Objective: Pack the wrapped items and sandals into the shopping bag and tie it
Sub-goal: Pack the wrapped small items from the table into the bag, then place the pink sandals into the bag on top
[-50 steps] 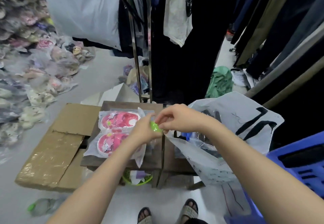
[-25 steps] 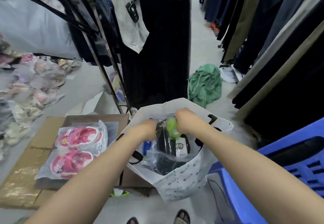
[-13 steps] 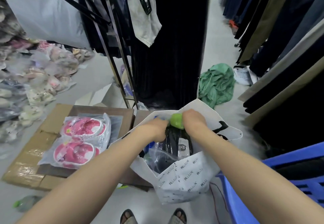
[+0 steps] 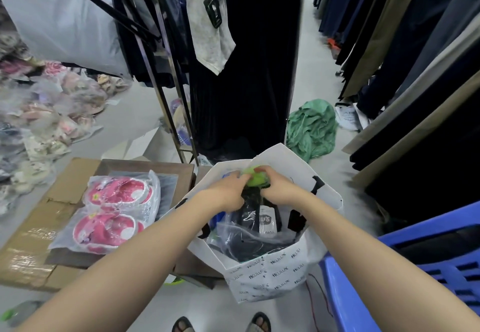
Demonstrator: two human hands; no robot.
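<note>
A white printed shopping bag (image 4: 270, 277) stands open on the floor in front of me. Inside it lies a dark item wrapped in clear plastic (image 4: 257, 230). My left hand (image 4: 228, 191) and my right hand (image 4: 280, 188) meet over the bag's mouth, both pinching a small bright green thing (image 4: 255, 178) at the top of the wrapped item. To the left, two pairs of pink sandals in clear plastic (image 4: 114, 209) lie on a brown board.
Flattened cardboard (image 4: 31, 233) lies under the board at left. A blue plastic crate (image 4: 420, 274) stands at right. Clothes racks (image 4: 166, 103) hang ahead and right, a green cloth (image 4: 311, 126) lies on the floor, and bagged shoes (image 4: 39, 113) pile at left. My sandalled feet (image 4: 220, 324) are below.
My view and both hands moved from the board with the pink sandals to over the open bag. The green thing stays between my fingers, now raised near the bag's rim.
</note>
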